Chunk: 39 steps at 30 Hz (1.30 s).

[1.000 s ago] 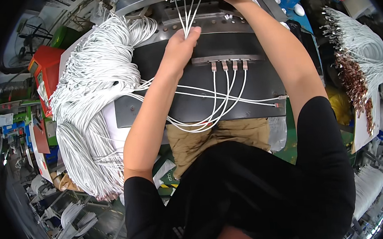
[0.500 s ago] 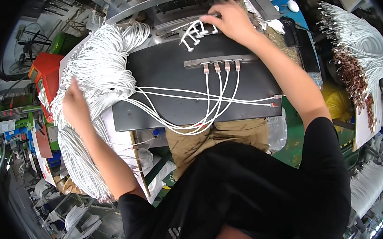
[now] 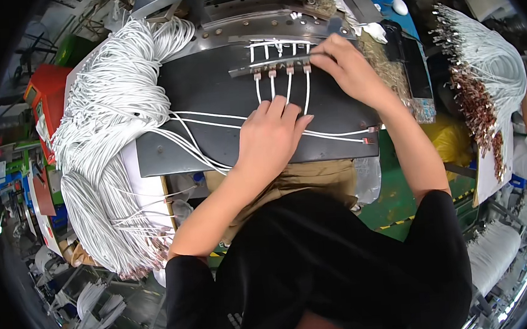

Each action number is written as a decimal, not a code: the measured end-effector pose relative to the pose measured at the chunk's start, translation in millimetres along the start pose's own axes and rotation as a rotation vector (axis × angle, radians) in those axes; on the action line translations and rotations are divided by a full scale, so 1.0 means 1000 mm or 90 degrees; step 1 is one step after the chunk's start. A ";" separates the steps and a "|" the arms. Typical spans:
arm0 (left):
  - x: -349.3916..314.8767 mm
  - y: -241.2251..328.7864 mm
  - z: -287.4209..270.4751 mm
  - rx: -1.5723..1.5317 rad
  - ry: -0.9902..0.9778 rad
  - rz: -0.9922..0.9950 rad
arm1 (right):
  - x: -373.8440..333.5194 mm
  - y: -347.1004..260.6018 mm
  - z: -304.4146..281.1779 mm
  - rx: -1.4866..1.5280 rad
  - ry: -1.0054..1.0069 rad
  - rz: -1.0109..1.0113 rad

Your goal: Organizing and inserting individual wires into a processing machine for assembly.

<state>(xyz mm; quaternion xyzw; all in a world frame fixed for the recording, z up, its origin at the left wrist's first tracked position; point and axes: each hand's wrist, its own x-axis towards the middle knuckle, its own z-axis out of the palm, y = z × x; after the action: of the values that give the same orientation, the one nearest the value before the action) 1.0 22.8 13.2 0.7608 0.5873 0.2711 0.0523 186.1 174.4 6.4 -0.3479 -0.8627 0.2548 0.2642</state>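
Observation:
A dark metal bar [image 3: 281, 63] lies slightly slanted on the black work board [image 3: 209, 89]. Several white cables [image 3: 290, 88] with small metal-cased connectors sit in a row along its near edge. My right hand [image 3: 349, 68] pinches the bar's right end between thumb and fingers. Closed over the cables just below the connectors is my left hand [image 3: 270, 133], its fingertips bent down and partly hidden. Behind the bar rests a white plastic sprue [image 3: 278, 43] with several short prongs pointing toward it. Two loose cable ends [image 3: 367, 140] lie at the board's right edge.
A large bundle of white cables [image 3: 114, 83] is heaped at the left, near a red bin [image 3: 51, 97]. Metal machinery [image 3: 247, 25] stands at the far side. More cables [image 3: 482, 57] hang at the right. A yellow bag [image 3: 448, 142] is below the board's right side.
My left hand has come from the cable bundle to the cables at the bar. My right hand has moved nearer onto the bar's end. The white sprue now lies behind the bar.

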 end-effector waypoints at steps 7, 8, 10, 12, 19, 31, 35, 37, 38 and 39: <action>0.030 -0.040 0.000 0.060 0.047 0.020 | 0.116 0.044 0.034 0.003 0.206 -0.032; 0.048 -0.049 -0.001 0.075 0.069 0.036 | 0.146 0.074 0.042 -0.028 0.312 -0.091; 0.083 -0.065 0.010 0.087 0.132 0.077 | 0.177 0.072 0.052 -0.043 0.401 -0.157; 0.100 -0.092 0.007 0.126 0.145 0.054 | 0.194 0.023 0.029 -0.080 0.303 0.040; 0.125 -0.115 0.013 0.067 0.100 -0.024 | 0.244 0.156 0.064 -0.263 0.309 -0.042; 0.133 -0.136 -0.005 0.061 0.096 -0.136 | 0.149 0.025 0.061 -0.044 0.136 -0.432; 0.136 -0.165 0.011 0.244 0.214 -0.052 | 0.142 0.000 0.066 -0.289 0.101 -0.168; 0.135 -0.170 0.013 0.352 0.269 0.038 | 0.141 -0.002 0.066 -0.312 0.101 -0.173; 0.136 -0.170 0.017 0.353 0.268 0.038 | 0.141 -0.002 0.066 -0.336 0.100 -0.180; 0.138 -0.167 0.023 0.371 0.250 0.022 | 0.141 -0.004 0.066 -0.360 0.099 -0.186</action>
<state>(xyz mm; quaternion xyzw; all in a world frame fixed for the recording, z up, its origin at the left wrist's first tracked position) -110.5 206.1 -24.4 0.6866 0.6261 0.2341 -0.2858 55.1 259.1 -0.4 -0.2983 -0.9173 -0.0627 0.2562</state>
